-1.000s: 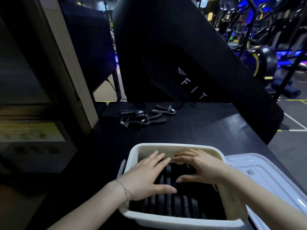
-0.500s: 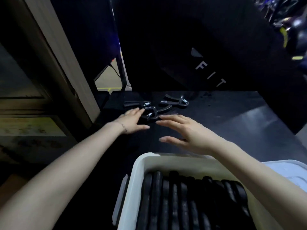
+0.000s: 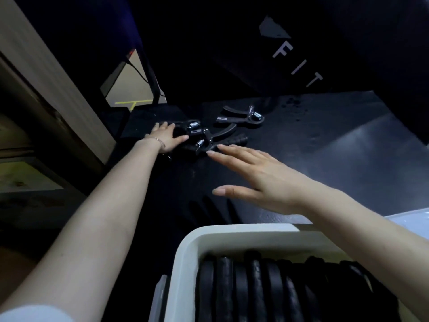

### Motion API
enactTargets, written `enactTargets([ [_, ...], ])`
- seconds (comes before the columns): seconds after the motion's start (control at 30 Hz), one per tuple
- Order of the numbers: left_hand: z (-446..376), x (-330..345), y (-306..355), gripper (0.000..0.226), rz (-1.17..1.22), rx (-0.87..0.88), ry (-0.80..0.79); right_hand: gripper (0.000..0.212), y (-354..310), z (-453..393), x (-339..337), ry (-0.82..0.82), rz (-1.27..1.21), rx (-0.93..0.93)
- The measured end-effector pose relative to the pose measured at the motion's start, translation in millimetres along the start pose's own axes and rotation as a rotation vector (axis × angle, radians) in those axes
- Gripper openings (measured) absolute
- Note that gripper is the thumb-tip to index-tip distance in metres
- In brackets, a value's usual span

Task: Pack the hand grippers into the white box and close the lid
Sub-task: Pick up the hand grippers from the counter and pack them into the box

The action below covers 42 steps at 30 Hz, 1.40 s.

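Head view: both hands reach for the loose black spring hand grippers on the black counter. The left hand lies flat on them; the right hand is spread wide, holding nothing. Next, I think, the hands must grab them for the white plastic box.

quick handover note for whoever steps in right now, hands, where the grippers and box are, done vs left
Left hand: open, fingers flat on the loose hand grippers at the far side of the black table.
Right hand: open, holding nothing, reaching toward the same pile.
A separate hand gripper lies just beyond the pile.
White box: near edge, already holding a row of packed grippers.
Lid: off, to the right of the box.
Done: most grippers packed.
Left: pick up the loose ones, pack them, close the lid.
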<state>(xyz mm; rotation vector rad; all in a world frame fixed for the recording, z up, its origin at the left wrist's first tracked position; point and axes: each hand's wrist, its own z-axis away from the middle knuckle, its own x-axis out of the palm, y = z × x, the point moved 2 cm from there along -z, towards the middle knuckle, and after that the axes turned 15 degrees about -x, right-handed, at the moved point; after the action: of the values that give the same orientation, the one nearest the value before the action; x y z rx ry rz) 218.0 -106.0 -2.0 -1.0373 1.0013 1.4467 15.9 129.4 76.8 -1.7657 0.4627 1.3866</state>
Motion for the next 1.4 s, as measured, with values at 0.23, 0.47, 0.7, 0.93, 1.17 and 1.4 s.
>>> enactTargets([
  [0.23,8,7,4,0.069,0.036,-0.106,0.151,0.069,-1,2,1,-0.017,-0.034,0.037],
  [0.47,36,24,-5,0.036,0.414,-0.137,0.220,0.068,-1,3,1,-0.032,-0.032,0.065],
  [0.7,114,-2,0,0.031,0.709,0.011,0.320,0.072,-7,12,-7,0.113,-0.118,0.192],
  [0.93,229,-56,13,0.018,0.904,0.406,0.503,0.035,-48,29,-32,0.628,-0.796,0.202],
  [1.17,328,-75,19,0.025,0.917,0.628,0.585,0.018,-113,59,-58,1.087,-1.124,-0.001],
  [1.4,371,-61,-1,0.023,1.303,0.603,0.132,0.022,-137,92,-62,1.330,-1.208,0.047],
])
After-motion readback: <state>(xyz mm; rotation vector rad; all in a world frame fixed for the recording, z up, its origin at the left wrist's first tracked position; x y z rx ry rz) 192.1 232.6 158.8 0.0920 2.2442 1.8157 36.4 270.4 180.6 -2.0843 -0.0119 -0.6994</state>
